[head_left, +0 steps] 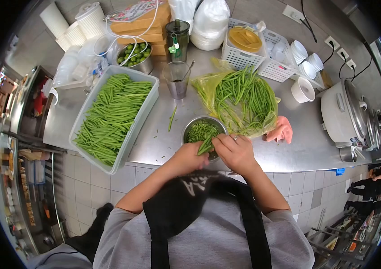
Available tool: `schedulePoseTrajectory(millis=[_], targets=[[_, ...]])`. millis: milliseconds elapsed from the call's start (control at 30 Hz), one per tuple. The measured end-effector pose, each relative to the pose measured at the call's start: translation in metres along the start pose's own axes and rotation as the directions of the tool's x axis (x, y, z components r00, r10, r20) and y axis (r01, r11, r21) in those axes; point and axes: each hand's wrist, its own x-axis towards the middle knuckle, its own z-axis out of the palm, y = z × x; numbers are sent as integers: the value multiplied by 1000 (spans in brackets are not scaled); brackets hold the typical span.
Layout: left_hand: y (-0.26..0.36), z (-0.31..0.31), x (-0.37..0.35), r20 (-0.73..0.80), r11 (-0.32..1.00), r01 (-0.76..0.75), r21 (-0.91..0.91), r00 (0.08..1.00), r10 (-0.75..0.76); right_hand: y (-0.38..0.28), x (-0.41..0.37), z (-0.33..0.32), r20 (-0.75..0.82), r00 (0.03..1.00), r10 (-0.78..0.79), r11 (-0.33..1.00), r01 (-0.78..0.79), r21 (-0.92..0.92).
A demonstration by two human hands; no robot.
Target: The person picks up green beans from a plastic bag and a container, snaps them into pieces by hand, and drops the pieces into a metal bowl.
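Note:
Near the counter's front edge, my left hand is closed around a small bunch of green beans. My right hand, with a ring on one finger, pinches at the other end of the bunch. Both hands are over the near rim of a metal bowl that holds small green bean trimmings. Behind my right hand, an open yellow plastic bag holds many long green beans. To the left, a grey plastic tub is filled with green beans lying roughly side by side.
A loose bean and scraps lie on the steel counter. Behind stand a plastic cup, a pot of green limes and white baskets. A pink cloth-like item and rice cookers are to the right.

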Motion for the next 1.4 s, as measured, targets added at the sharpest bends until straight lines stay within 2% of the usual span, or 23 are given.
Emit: schedulePoseTrajectory(millis=[100, 200, 233, 300, 400, 467, 500, 600, 700, 767, 800, 833, 900, 1000, 1100, 1167, 1267, 1300, 1333, 1367, 1400], targets=[[-1, 1, 0, 0, 1000, 1, -11, 1000, -1, -2, 2, 1, 22, 998, 63, 998, -64, 27], [1, 0, 0, -9, 1000, 8, -8, 1000, -8, 0, -4, 19, -45, 962, 270, 888, -231, 397], [3, 0, -1, -7, 1000, 13, -6, 1000, -13, 0, -8, 24, 50, 900, 432, 711, -374, 595], [4, 1, -1, -4, 1000, 16, -8, 1000, -16, -4, -11, 27, 333, 708, 623, 183, -545, 818], [3, 1, 0, -11, 1000, 16, -19, 1000, -16, -8, -3, 8, 123, 820, 559, 552, -479, 683], [2, 1, 1, -28, 999, 18, -28, 999, -19, -6, 2, 4, -43, 946, 322, 823, -257, 507], [1, 2, 1, -38, 1000, 2, -19, 999, -2, -6, 3, 2, -101, 979, 178, 913, -126, 389], [0, 4, 3, -59, 999, -30, 13, 998, 30, -8, 3, -5, -43, 997, 63, 984, -55, 168], [-2, 4, 4, -57, 999, -26, 41, 998, 29, -9, 1, -2, -59, 998, 29, 993, -22, 112], [-1, 4, 3, -52, 998, -32, 46, 998, 34, -12, 0, 8, -120, 979, 166, 941, -121, 317], [0, 4, 3, -48, 999, -32, 15, 998, 33, -12, -1, 15, -139, 962, 236, 895, -160, 417], [3, 3, 2, -44, 999, -32, -15, 999, 32, -14, -5, 24, -82, 918, 389, 751, -264, 606], [5, 1, 3, -16, 997, -15, -79, 1000, 14, -20, -10, 35, 124, 781, 612, 325, -391, 861], [5, -4, 5, 37, 983, 21, -180, 999, -14, -23, -6, 26, 449, 593, 668, -206, -433, 878], [5, -6, 7, 53, 965, 14, -264, 999, 0, -23, -3, 22, 542, 539, 644, -358, -413, 837], [7, -7, 7, 64, 957, -1, -289, 998, 20, -22, -2, 21, 537, 536, 651, -357, -408, 840], [21, -10, 4, -42, 998, -56, 22, 997, 57, -15, -1, 21, 497, 497, 711, -378, -327, 866], [16, -9, 5, -167, 951, -145, 273, 966, 196, -11, -1, 20, 479, 476, 738, -385, -286, 877], [6, -7, 7, -247, 837, -186, 514, 902, 353, -7, 3, 13, 483, 428, 764, -373, -318, 872], [1, -7, 7, -277, 666, -175, 725, 811, 515, -4, 1, 14, 388, 483, 786, -224, -362, 905], [1, -9, 8, -303, 647, -120, 753, 810, 502, -1, -3, 17, 291, 540, 790, -69, -394, 916]])
